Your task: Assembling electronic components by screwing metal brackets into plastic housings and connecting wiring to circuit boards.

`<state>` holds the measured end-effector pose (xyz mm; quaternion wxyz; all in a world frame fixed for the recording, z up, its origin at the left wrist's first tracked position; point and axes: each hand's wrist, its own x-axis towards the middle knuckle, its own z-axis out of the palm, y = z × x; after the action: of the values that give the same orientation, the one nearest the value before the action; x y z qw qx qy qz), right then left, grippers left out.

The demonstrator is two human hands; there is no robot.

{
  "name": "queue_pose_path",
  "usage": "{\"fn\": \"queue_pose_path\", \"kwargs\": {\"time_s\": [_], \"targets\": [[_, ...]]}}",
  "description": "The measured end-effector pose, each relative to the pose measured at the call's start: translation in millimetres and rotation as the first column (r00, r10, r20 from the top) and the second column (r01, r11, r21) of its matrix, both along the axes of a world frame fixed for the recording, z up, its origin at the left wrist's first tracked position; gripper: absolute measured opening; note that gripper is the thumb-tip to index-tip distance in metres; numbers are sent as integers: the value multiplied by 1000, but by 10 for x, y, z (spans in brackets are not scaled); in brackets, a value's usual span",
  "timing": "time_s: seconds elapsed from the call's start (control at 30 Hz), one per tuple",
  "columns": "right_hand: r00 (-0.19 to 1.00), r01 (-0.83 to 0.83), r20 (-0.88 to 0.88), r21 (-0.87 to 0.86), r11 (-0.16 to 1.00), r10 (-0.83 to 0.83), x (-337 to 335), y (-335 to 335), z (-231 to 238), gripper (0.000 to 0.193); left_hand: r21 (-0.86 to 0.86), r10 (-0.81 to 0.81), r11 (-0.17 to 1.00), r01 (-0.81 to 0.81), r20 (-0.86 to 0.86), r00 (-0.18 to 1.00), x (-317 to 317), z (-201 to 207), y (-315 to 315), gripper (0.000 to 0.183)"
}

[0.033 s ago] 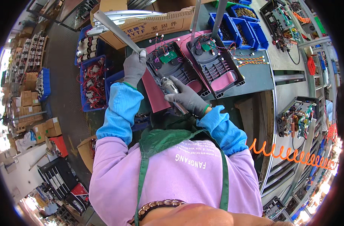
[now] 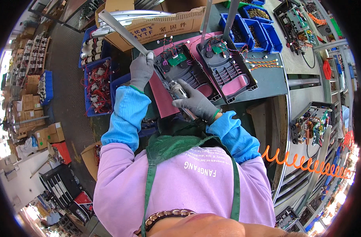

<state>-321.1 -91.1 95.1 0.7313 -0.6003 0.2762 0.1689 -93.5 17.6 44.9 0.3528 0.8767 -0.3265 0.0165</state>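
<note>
My left hand (image 2: 141, 72), in a grey glove, is closed round the lower end of a flat metal bar (image 2: 123, 31) at the left edge of a black plastic housing (image 2: 188, 75). In my gloved right hand (image 2: 198, 103) is a silver power screwdriver (image 2: 178, 91). Its front end points at the housing's near left side; the tip's contact is too small to make out. A green circuit board (image 2: 177, 59) with wires sits inside this housing. Close on its right lies a second, similar black housing (image 2: 224, 65), also with a small green board and upright metal bars (image 2: 229, 21).
Pink sheeting (image 2: 161, 100) lies under the housings on the dark green table (image 2: 269, 85). Blue bins (image 2: 254, 34) of small fasteners stand at the far right, near loose wire leads (image 2: 263, 64). A cardboard box (image 2: 164, 28) stands behind; a blue crate (image 2: 98, 89) of red-wired parts is left.
</note>
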Motion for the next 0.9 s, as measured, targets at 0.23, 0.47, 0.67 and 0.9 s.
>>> {"fn": "queue_pose_path", "kwargs": {"time_s": [0.23, 0.47, 0.67, 0.9], "targets": [[991, -52, 114, -115, 992, 66, 32, -86, -27, 99, 23, 1, 1000, -1, 1, 1000, -11, -10, 19, 34], [990, -82, 99, -210, 974, 104, 47, -73, -190, 97, 52, 17, 998, -18, 16, 1000, -35, -53, 19, 35], [991, -73, 97, -223, 972, 97, 58, -71, -190, 96, 106, 20, 994, -21, 14, 1000, -63, 28, -11, 32], [988, -96, 86, -293, 951, 127, 69, -46, -114, 89, 150, -3, 989, -7, 71, 998, -56, -50, -4, 30]]}}
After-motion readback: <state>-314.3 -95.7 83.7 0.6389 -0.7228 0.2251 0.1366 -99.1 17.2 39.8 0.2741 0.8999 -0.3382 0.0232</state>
